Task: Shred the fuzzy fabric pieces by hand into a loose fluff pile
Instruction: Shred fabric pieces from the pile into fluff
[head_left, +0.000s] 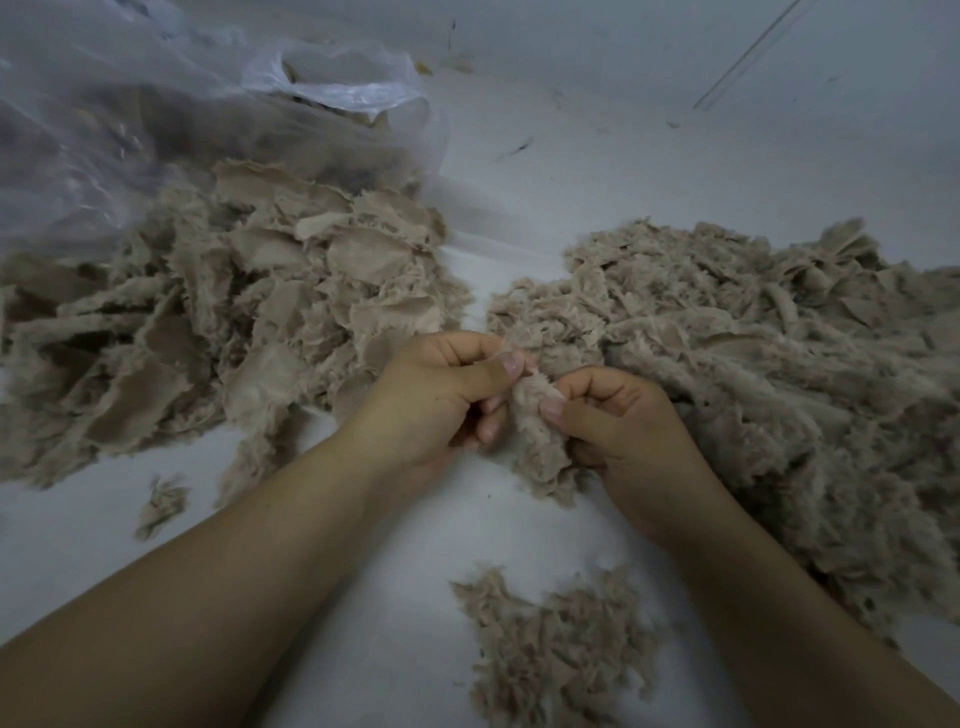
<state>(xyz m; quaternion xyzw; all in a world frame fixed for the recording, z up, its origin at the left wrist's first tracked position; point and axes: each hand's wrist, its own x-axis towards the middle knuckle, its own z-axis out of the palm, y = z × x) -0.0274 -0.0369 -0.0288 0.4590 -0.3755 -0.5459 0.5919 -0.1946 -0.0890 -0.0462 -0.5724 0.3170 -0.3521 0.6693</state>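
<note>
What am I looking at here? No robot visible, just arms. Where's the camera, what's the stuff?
No machine: a person works with bare hands. The single picture comes from a wide-angle camera on their head, looking down at a pale surface. The left hand and right hand both pinch one fuzzy piece between them, apparently to pull it apart. On the left lies a pile of flatter fabric pieces, spilling from a clear plastic bag. On the right is a bigger pile of fluff. A smaller patch of fluff lies near the bottom edge, and a stray tuft sits lower left.
</note>
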